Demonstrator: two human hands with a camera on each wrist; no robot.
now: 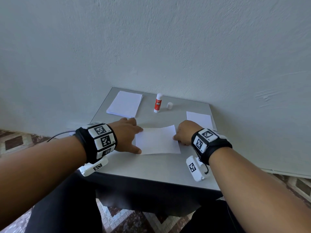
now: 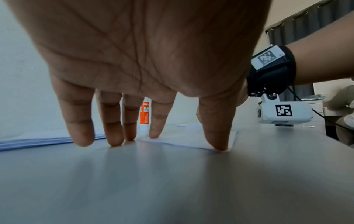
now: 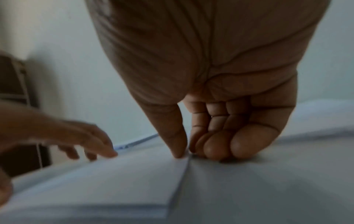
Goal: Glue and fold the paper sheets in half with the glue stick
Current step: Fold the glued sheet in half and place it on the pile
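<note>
A white paper sheet (image 1: 157,140), folded over, lies flat in the middle of the grey table (image 1: 151,169). My left hand (image 1: 133,140) is spread with straight fingers at its left edge. The thumb (image 2: 218,144) presses the near corner and the index finger (image 2: 156,130) touches the far corner. My right hand (image 1: 180,137) is at the sheet's (image 3: 114,181) right edge with its fingers (image 3: 216,147) curled on the table. Its thumb (image 3: 176,144) presses down on that edge. The red and white glue stick (image 1: 157,103) stands upright and uncapped at the back, its white cap (image 1: 169,105) beside it.
A stack of white sheets (image 1: 125,104) sits at the back left of the table. A folded sheet (image 1: 199,119) lies at the right edge. A pale wall (image 1: 151,47) rises directly behind the table. Patterned floor tiles (image 1: 13,142) show around it.
</note>
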